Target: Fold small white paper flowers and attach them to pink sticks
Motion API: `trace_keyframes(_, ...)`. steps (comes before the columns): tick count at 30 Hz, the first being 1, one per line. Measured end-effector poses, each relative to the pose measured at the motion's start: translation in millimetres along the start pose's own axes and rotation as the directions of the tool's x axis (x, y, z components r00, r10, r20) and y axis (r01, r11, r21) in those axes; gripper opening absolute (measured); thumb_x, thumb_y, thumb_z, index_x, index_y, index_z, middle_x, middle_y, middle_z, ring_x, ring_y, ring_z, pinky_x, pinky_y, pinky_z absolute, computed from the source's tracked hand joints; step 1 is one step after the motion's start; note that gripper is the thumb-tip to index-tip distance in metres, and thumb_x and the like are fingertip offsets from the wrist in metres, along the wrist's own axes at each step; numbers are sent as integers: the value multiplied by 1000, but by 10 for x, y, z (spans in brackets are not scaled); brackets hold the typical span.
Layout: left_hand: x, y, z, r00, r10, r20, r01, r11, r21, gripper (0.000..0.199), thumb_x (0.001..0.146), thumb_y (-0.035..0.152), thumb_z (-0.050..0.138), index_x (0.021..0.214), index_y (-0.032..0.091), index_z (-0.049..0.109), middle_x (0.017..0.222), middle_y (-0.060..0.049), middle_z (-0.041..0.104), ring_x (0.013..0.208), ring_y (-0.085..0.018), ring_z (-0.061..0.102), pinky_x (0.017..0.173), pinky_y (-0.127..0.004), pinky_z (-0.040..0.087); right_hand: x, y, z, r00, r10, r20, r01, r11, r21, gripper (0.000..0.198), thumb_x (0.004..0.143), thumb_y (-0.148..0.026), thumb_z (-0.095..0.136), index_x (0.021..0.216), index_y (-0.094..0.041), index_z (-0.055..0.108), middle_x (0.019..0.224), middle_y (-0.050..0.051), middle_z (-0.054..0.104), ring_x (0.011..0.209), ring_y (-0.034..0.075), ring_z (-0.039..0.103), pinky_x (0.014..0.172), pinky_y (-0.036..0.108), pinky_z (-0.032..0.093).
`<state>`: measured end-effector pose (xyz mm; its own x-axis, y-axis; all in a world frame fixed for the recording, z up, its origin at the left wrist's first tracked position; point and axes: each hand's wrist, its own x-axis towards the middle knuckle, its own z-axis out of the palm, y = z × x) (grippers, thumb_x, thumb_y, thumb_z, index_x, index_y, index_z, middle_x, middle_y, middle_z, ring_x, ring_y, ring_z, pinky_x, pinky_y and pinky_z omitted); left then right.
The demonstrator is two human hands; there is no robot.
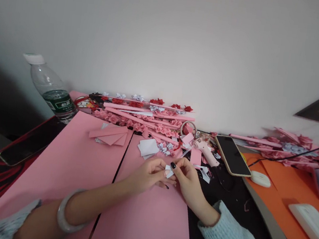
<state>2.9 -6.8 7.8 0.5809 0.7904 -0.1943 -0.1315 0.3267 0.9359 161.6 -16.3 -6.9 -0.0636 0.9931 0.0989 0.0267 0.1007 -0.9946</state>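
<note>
Between my two hands is a small piece of white paper [169, 171], pinched at its edges. My left hand [154, 172] grips it from the left, thumb on top. From the right, my right hand [188, 177] presses it with a dark-nailed thumb. Both hands are above a pink sheet [145, 217]. Just beyond them lie white paper squares [148, 147] and small white paper flowers [165, 148]. A fan of pink paper pieces [112, 134] rests on another pink sheet [81, 163] to the left.
Pink sticks with paper flowers [138, 120] are heaped along the wall. A pink glue gun [207, 151], a phone [232, 156] and a white earbud case [260, 179] lie to the right. A plastic bottle [52, 87] stands at left. Orange sheets [284, 182] cover the right side.
</note>
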Motion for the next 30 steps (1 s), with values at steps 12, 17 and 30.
trace_keyframes(12,3,-23,6,999,-4,32,4,1000,7,26,78,39,62,79,17,49,66,2,59,69,-15,65,67,-30,51,-33,-11,5,1000,-17,-23,15,996,-91,23,85,-33,55,70,-19,44,66,-2,47,56,11,40,49,23,34)
trace_keyframes(17,-3,-28,-2,999,-1,39,1,1000,-4,26,78,38,62,78,17,49,62,4,55,65,-13,63,70,-33,52,-43,-14,14,999,-30,-31,27,994,-105,22,85,-32,54,70,-19,44,66,-2,46,57,11,41,51,23,34)
trace_keyframes(30,-7,-33,-3,998,17,63,-16,1000,-11,25,78,37,62,73,16,48,61,3,56,57,-11,60,67,-31,51,-52,4,11,998,-36,-47,29,989,-148,21,85,-30,54,70,-19,45,65,-2,48,55,11,41,50,23,34)
